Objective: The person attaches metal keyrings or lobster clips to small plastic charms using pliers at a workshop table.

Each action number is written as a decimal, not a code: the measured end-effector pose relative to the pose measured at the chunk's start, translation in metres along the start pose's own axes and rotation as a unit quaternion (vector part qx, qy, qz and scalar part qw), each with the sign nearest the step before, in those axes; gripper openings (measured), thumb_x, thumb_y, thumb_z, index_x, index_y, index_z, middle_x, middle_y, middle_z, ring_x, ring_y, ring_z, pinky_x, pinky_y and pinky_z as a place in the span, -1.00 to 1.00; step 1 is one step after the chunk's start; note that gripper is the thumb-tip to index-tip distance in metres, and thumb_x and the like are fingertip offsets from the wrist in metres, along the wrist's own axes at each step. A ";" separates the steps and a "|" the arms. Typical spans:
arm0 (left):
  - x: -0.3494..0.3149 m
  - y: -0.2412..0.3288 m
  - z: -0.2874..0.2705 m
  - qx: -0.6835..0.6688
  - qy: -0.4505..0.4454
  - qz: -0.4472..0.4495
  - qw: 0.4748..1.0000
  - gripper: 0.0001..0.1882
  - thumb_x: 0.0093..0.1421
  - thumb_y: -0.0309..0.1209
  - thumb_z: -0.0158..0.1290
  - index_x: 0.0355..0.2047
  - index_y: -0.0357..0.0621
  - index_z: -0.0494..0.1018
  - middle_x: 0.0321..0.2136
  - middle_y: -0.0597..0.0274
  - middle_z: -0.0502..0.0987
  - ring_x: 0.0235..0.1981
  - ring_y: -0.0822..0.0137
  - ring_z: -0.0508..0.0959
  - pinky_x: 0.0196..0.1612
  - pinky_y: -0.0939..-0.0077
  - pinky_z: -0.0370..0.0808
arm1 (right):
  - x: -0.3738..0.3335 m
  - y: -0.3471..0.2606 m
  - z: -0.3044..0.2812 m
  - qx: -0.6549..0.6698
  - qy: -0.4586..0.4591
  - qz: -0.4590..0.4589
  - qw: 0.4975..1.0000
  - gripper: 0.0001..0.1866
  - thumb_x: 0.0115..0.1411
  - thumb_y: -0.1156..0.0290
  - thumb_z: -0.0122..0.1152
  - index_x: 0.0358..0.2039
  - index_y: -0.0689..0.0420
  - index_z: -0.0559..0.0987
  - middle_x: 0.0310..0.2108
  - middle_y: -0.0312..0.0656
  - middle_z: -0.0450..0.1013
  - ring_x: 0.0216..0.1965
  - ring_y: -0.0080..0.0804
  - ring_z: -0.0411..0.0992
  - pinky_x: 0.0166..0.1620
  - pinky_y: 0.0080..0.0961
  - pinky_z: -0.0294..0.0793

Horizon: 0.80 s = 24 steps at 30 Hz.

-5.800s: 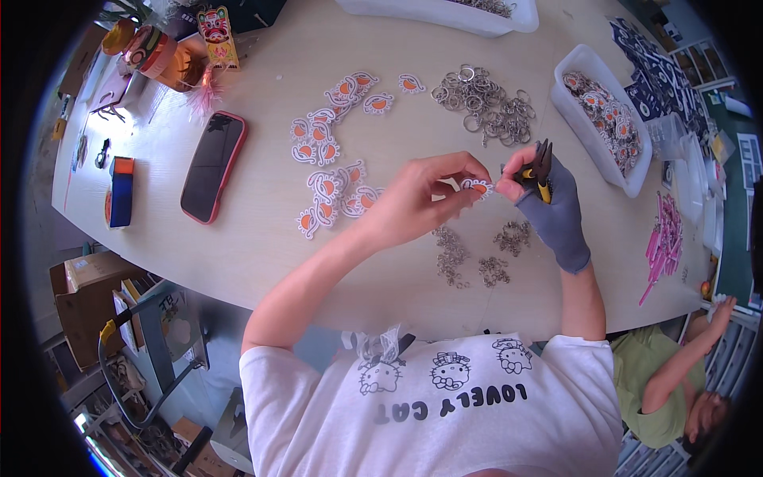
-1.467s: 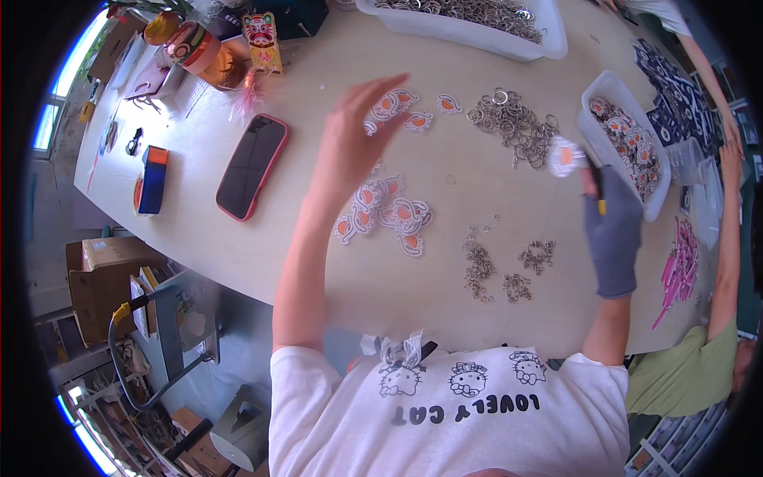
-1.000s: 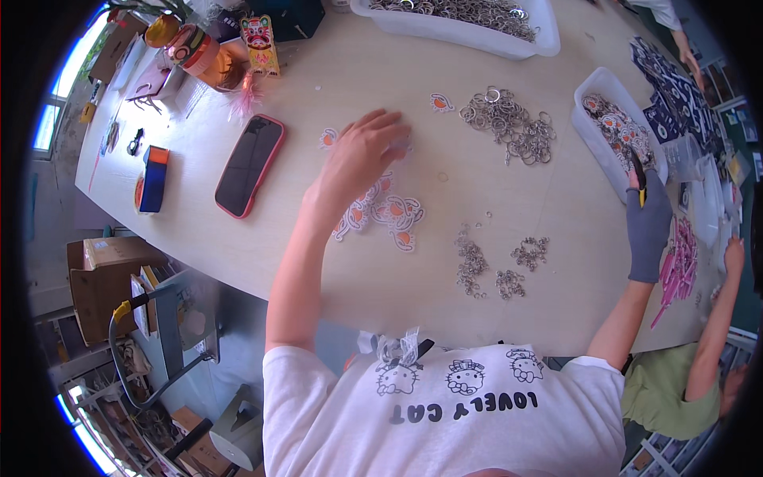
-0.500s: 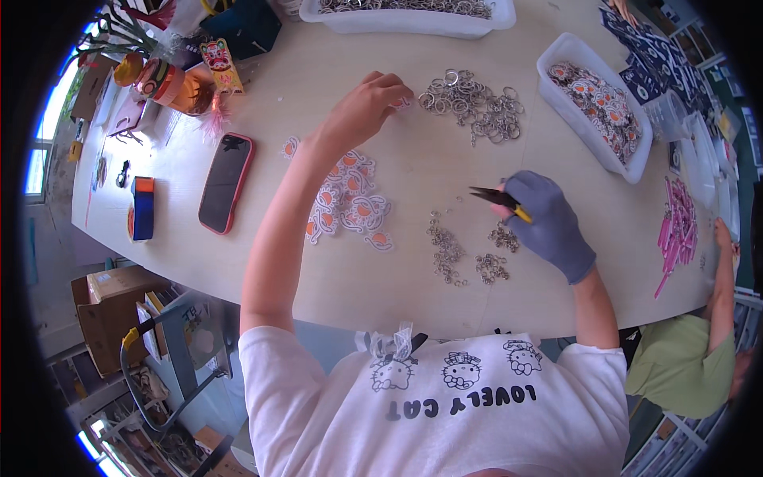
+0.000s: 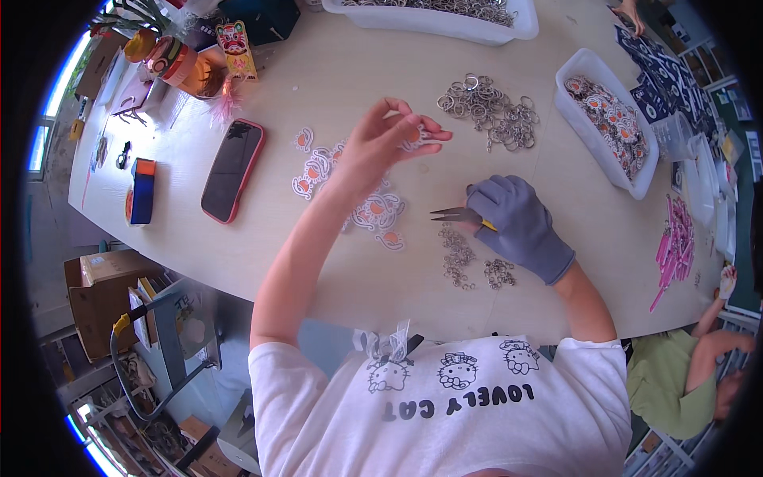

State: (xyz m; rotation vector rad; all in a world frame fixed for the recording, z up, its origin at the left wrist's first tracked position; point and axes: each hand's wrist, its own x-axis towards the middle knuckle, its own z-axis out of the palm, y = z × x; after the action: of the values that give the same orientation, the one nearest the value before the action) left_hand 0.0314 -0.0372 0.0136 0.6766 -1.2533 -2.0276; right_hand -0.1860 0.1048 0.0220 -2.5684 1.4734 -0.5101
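Observation:
My bare left hand [image 5: 385,141] is raised above the table, thumb and fingers pinching a small white-edged charm [image 5: 412,141] with an orange patch. Under and beside that forearm lies a loose pile of similar flat charms [image 5: 375,210]. My right hand [image 5: 520,226], in a grey glove with the fingertips bare, grips pliers [image 5: 455,215] with dark pointed jaws and yellow handles. The jaws point left and look slightly parted; whether they hold a ring is too small to tell. Tiny metal rings [image 5: 458,258] lie just below them, with another small heap [image 5: 499,274] beside. Farther off is a pile of keyring hardware [image 5: 485,107].
A white tray [image 5: 445,30] of metal rings stands at the far edge, and a white bin [image 5: 571,103] of finished-looking charms at right. Pink strips [image 5: 675,250] lie far right near another person in green [image 5: 671,381]. A phone [image 5: 233,171], blue box [image 5: 142,191] and jar [image 5: 187,67] are left.
My left hand has come back from near the keyring pile and turned, bringing the pinched charm into clearer view. My right hand has moved left with the pliers, over the tiny rings.

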 end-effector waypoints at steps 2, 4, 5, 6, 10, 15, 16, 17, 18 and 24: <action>-0.008 -0.011 0.009 -0.137 -0.004 -0.019 0.990 -0.90 0.43 -0.52 -0.02 -0.13 -0.22 0.29 -0.08 -0.03 0.53 0.16 0.03 0.54 0.24 0.45 0.54 | -0.003 -0.003 -0.007 0.001 0.052 0.035 0.998 -0.70 0.07 0.19 0.42 -0.35 0.06 0.50 -0.38 -0.29 0.43 -0.32 -0.27 0.44 -0.24 -0.28 0.38; -0.008 -0.019 0.003 -0.149 -0.015 -0.019 0.989 -0.91 0.42 -0.56 -0.03 -0.12 -0.23 0.29 0.01 -0.09 0.49 0.22 0.02 0.48 0.28 0.47 0.50 | -0.008 -0.007 -0.005 -0.003 0.053 0.076 0.996 -0.70 0.08 0.20 0.42 -0.35 0.06 0.50 -0.39 -0.29 0.42 -0.32 -0.27 0.44 -0.24 -0.28 0.38; -0.008 -0.019 0.002 -0.152 0.007 -0.025 0.988 -0.86 0.42 -0.57 -0.03 -0.06 -0.26 0.28 0.03 -0.10 0.48 0.23 0.04 0.48 0.29 0.46 0.48 | -0.010 -0.010 -0.004 -0.007 0.056 0.117 0.992 -0.70 0.09 0.21 0.42 -0.34 0.07 0.49 -0.40 -0.28 0.42 -0.33 -0.27 0.43 -0.23 -0.28 0.37; -0.009 -0.019 0.001 -0.155 0.029 -0.032 0.987 -0.80 0.41 -0.59 -0.03 0.00 -0.29 0.28 0.05 -0.11 0.47 0.23 0.05 0.48 0.31 0.45 0.46 | -0.010 -0.015 -0.002 -0.007 0.054 0.117 0.992 -0.70 0.09 0.21 0.42 -0.34 0.07 0.49 -0.40 -0.28 0.42 -0.33 -0.27 0.43 -0.23 -0.28 0.37; -0.010 -0.018 0.005 -0.141 0.053 -0.007 0.989 -0.65 0.40 -0.60 -0.02 0.15 -0.32 0.22 0.06 -0.10 0.48 0.23 0.10 0.48 0.32 0.44 0.44 | 0.000 -0.028 0.011 -0.033 0.046 0.139 0.989 -0.71 0.10 0.24 0.41 -0.35 0.08 0.48 -0.42 -0.26 0.41 -0.34 -0.24 0.43 -0.24 -0.28 0.37; -0.013 -0.014 0.011 -0.022 0.037 0.013 0.999 -0.60 0.40 -0.56 0.00 0.20 -0.29 0.21 -0.03 -0.01 0.54 0.14 0.16 0.57 0.25 0.37 0.51 | -0.003 -0.026 0.011 -0.028 0.029 0.137 0.990 -0.73 0.08 0.31 0.42 -0.32 0.09 0.49 -0.39 -0.23 0.44 -0.33 -0.22 0.46 -0.22 -0.25 0.38; -0.013 -0.015 0.010 -0.023 0.037 0.014 0.999 -0.60 0.40 -0.56 0.00 0.20 -0.29 0.21 -0.03 -0.01 0.54 0.14 0.16 0.57 0.25 0.37 0.51 | -0.005 -0.023 0.010 0.002 0.056 0.126 0.990 -0.75 0.10 0.35 0.41 -0.31 0.12 0.51 -0.40 -0.21 0.47 -0.34 -0.22 0.48 -0.22 -0.28 0.41; -0.013 -0.017 0.008 -0.019 0.016 0.011 1.000 -0.63 0.40 -0.54 0.02 0.17 -0.30 0.25 -0.07 0.02 0.56 0.07 0.18 0.61 0.19 0.36 0.55 | -0.006 -0.021 0.009 0.033 0.082 0.115 0.989 -0.77 0.12 0.39 0.41 -0.30 0.15 0.52 -0.40 -0.18 0.51 -0.34 -0.23 0.51 -0.22 -0.32 0.44; -0.012 -0.019 0.007 -0.015 -0.006 0.007 1.000 -0.66 0.40 -0.52 0.04 0.14 -0.30 0.30 -0.11 0.05 0.57 -0.01 0.21 0.65 0.13 0.36 0.59 | -0.006 -0.021 0.002 0.032 0.082 0.114 0.990 -0.77 0.12 0.39 0.41 -0.30 0.15 0.52 -0.40 -0.18 0.51 -0.34 -0.23 0.51 -0.22 -0.32 0.44; -0.025 -0.028 0.035 -0.015 -0.101 -0.027 0.994 -0.77 0.36 -0.58 0.09 0.00 -0.30 0.39 -0.20 0.13 0.57 -0.20 0.31 0.68 -0.12 0.46 0.67 | 0.002 -0.014 -0.030 0.387 0.078 0.278 0.876 -0.89 0.26 0.48 0.32 -0.26 0.24 0.59 -0.42 -0.31 0.58 -0.35 -0.69 0.46 -0.24 -0.62 0.45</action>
State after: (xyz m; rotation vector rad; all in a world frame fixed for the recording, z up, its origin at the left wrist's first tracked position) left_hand 0.0155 0.0107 0.0052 0.5049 -1.3268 -2.1992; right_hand -0.1842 0.1114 0.0540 -1.4452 1.5322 -0.9751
